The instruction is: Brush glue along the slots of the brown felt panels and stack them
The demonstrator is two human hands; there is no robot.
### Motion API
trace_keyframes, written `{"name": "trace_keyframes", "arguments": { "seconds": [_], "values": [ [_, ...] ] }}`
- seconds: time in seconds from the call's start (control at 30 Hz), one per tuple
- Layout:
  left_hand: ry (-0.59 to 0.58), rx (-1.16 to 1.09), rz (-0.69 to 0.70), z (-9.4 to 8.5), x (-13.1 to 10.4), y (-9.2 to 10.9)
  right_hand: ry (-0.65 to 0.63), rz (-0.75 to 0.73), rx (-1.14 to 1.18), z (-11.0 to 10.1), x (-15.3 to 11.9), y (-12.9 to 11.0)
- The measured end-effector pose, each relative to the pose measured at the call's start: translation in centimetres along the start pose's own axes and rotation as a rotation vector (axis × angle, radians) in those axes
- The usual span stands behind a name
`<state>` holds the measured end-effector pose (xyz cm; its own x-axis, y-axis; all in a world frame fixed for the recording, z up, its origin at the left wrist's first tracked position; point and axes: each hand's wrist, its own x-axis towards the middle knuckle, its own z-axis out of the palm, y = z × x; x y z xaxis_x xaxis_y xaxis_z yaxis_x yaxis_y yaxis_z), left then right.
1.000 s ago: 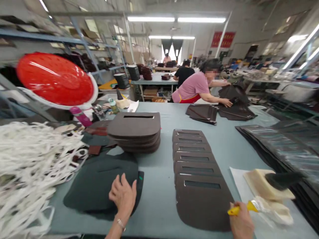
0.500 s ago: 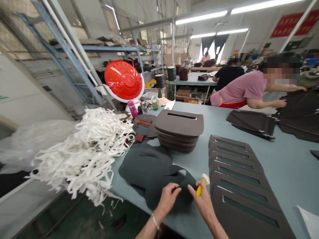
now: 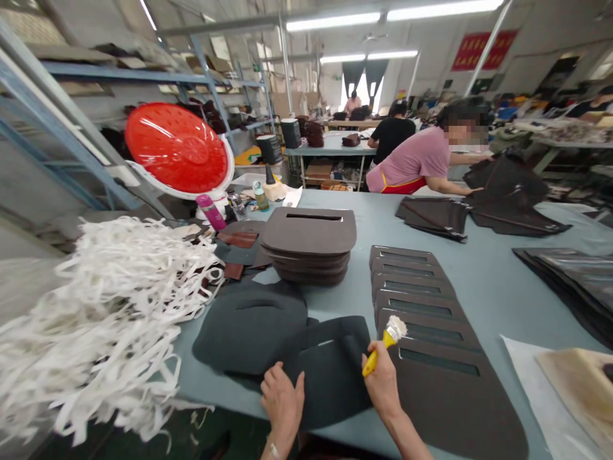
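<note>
In my right hand (image 3: 383, 380) is a yellow-handled brush (image 3: 385, 345), its whitish bristles pointing up and away from me. That hand is beside the right edge of a dark slotted panel (image 3: 330, 377) lying near the table edge. My left hand (image 3: 282, 396) rests with fingers spread over the panel's left side, where it meets another dark panel (image 3: 249, 326). To the right, several brown slotted panels (image 3: 460, 402) overlap in a fanned row. Beyond my hands stands a stack of brown slotted panels (image 3: 309, 233).
White strips (image 3: 119, 319) heap up at the left. A red bowl-shaped object (image 3: 179, 150), a pink bottle (image 3: 211, 211) and a green bottle (image 3: 261, 195) stand at the back. Across the table a person in pink (image 3: 412, 160) handles dark pieces (image 3: 507, 191). White paper (image 3: 527, 364) lies at right.
The view has swung to the right. The near dark panel, folded or bunched before, now lies flatter with its slot showing. My left hand has spread on it; the brush stays in my right.
</note>
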<state>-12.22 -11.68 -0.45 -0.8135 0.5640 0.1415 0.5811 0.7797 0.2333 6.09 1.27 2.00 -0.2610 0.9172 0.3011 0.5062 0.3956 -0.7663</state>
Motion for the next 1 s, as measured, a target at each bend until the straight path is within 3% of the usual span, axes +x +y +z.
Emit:
{"name": "trace_keyframes", "arguments": {
  "seconds": [0.1,0.2,0.27,0.4,0.5,0.7,0.83,1.0],
  "values": [
    [-0.11,-0.128,0.007,0.7,-0.4,0.2,0.001,0.006,-0.009,-0.7,-0.5,0.9],
    [-0.327,-0.251,-0.038,0.3,0.1,1.0,0.004,0.018,-0.036,-2.0,-1.0,2.0],
    [-0.394,-0.32,-0.01,-0.2,0.3,2.0,0.024,0.033,-0.069,-3.5,-1.5,3.1],
    [-0.418,-0.431,0.179,-0.7,0.1,5.3,0.091,0.085,-0.185,-8.4,-3.0,6.7],
    [-0.448,-0.486,0.314,-0.5,-1.5,8.2,0.138,0.136,-0.287,-13.0,-5.4,9.8],
    [-0.634,-0.728,0.653,2.5,-6.8,13.6,0.185,0.273,-0.539,-20.2,-9.5,15.5],
    [-0.748,-0.697,0.669,4.5,-8.9,15.2,0.114,0.283,-0.646,-22.2,-10.6,17.4],
    [-0.796,-0.604,0.667,4.0,-9.1,15.6,0.079,0.246,-0.68,-22.8,-10.7,18.2]
  ]
}}
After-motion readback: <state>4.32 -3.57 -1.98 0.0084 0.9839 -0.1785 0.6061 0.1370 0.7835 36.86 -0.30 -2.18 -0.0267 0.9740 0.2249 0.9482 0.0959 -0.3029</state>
